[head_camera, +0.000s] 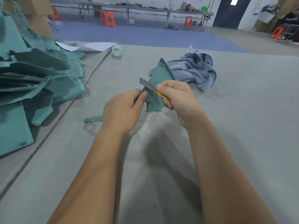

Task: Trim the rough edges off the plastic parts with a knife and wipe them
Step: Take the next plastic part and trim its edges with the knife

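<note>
Left hand [123, 109] fingers pinch the green plastic part [157, 81] upright at center; right hand [176, 96] grips the knife [148, 85], blade on its left edge. Towel [194, 70] at 1 o'clock on the desk [250, 110].

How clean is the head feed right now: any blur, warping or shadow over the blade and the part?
Head view: the knife blade and triangular plastic part are sharp and evenly lit, without glare; the hands and arms cast a soft shadow on the table below them; the wide lens bows the table edges and stretches the forearms; the far workbench looks soft.
</note>
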{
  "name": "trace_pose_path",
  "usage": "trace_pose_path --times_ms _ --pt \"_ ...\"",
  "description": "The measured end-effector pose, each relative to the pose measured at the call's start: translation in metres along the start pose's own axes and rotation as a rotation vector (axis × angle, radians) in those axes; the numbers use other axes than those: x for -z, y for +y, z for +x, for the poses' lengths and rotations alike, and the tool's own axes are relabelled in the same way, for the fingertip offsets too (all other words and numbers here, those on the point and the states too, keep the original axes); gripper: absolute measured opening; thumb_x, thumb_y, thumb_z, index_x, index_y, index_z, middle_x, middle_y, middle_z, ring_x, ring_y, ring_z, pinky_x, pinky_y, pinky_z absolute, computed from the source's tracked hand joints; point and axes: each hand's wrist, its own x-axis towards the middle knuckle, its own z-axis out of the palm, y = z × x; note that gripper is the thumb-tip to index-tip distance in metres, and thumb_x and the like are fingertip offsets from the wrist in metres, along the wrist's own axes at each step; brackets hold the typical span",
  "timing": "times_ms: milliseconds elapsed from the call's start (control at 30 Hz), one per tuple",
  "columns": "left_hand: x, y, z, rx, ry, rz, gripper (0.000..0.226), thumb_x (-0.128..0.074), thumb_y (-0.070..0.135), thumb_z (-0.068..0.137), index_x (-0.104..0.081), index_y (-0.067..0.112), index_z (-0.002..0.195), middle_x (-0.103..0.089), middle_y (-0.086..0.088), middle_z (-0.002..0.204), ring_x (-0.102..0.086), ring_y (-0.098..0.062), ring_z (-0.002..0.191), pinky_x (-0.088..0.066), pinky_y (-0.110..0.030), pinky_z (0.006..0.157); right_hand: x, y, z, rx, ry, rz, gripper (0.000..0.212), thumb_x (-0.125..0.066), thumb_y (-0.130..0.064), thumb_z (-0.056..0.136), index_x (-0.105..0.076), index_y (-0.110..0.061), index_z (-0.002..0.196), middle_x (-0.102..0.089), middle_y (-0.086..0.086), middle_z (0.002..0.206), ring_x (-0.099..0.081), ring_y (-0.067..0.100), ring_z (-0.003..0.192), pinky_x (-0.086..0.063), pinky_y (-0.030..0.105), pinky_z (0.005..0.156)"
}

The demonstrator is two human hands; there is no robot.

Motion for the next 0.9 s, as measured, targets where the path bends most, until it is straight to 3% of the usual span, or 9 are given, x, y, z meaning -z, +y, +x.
trace_pose_path --times_ms 167,300,433,667,900 --pt "0.000 0.000 0.000 -0.001 0.005 -0.017 0.043 -0.039 0.046 0.098 -0.051 0.014 0.073 -0.047 0.001 0.054 -0.048 -0.012 0.055 -0.029 -0.030 0.046 -0.003 0.003 0.003 0.026 0.066 -0.059 0.019 -0.054 -0.009 0.096 -0.061 0.001 0.081 -0.034 -0.012 0.042 -0.028 0.003 0.042 -0.025 0.016 0.045" --pt "0.000 0.000 0.000 0.002 0.008 -0.022 0.044 -0.039 0.046 0.099 -0.048 0.014 0.070 -0.045 0.001 0.052 -0.045 -0.012 0.052 -0.026 -0.030 0.046 -0.007 0.006 0.005 0.080 0.158 -0.082 0.029 -0.056 -0.010 0.094 -0.056 -0.011 0.064 -0.034 -0.015 0.042 -0.027 0.004 0.044 -0.026 0.019 0.047" --pt "-0.001 -0.001 -0.002 -0.001 0.006 -0.034 0.044 -0.039 0.047 0.099 -0.047 0.013 0.070 -0.045 0.001 0.052 -0.047 -0.016 0.054 -0.030 -0.031 0.047 -0.004 0.006 0.007 0.086 0.282 -0.055 0.031 -0.055 -0.011 0.094 -0.057 -0.017 0.064 -0.037 -0.016 0.042 -0.029 0.003 0.044 -0.028 0.017 0.047" --pt "-0.002 -0.001 -0.002 0.012 0.010 -0.039 0.044 -0.039 0.049 0.098 -0.049 0.014 0.071 -0.045 0.001 0.051 -0.046 -0.012 0.053 -0.028 -0.030 0.047 -0.003 0.003 0.002 0.122 0.126 0.007 0.025 -0.054 -0.005 0.094 -0.056 -0.004 0.069 -0.036 -0.013 0.044 -0.028 0.002 0.043 -0.026 0.014 0.044" --pt "-0.002 -0.001 -0.002 0.008 0.004 -0.053 0.043 -0.039 0.048 0.098 -0.054 0.016 0.075 -0.048 0.001 0.055 -0.050 -0.016 0.058 -0.035 -0.032 0.050 -0.009 0.011 0.003 0.114 0.113 -0.021 0.034 -0.055 -0.005 0.094 -0.051 -0.011 0.060 -0.035 -0.012 0.044 -0.027 0.005 0.046 -0.026 0.017 0.047"
